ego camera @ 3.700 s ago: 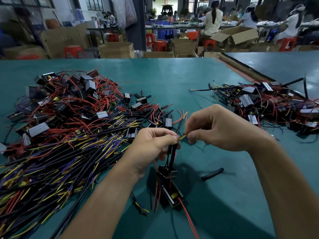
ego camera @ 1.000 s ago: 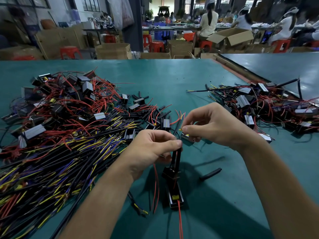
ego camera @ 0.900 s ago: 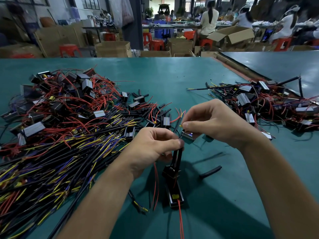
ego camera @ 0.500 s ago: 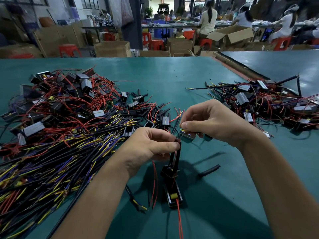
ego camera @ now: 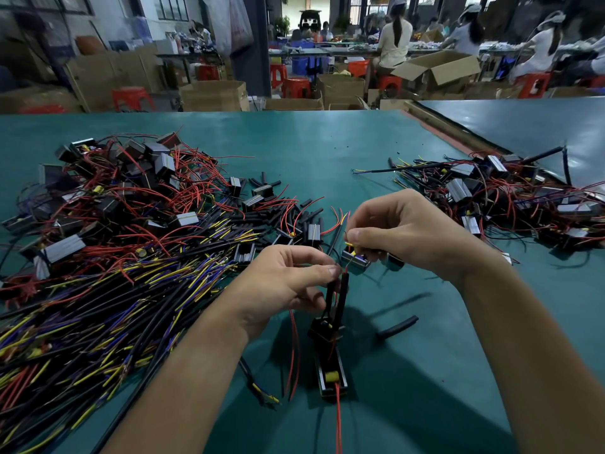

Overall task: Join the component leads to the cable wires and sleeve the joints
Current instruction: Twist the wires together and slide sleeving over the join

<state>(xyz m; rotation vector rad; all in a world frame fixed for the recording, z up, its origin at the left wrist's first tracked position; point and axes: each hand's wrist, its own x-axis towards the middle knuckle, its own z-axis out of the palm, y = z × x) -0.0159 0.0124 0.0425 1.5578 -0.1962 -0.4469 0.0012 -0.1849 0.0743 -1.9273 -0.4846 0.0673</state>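
Partly hidden: yellow wire (ego camera: 350, 245) in right hand (ego camera: 404, 231), sleeves (ego camera: 341, 294) in left hand (ego camera: 283, 285).

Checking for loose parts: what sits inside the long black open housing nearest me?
A yellow part sits inside the long black open housing, and a red wire leaves its near end. A black block component covers its far end, hiding the rest.

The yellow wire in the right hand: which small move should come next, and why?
Probably bring the yellow wire, pinched by the right hand, down to the black-sleeved leads that the left hand pinches at the top. A small gap separates them, so no joint can be twisted yet.
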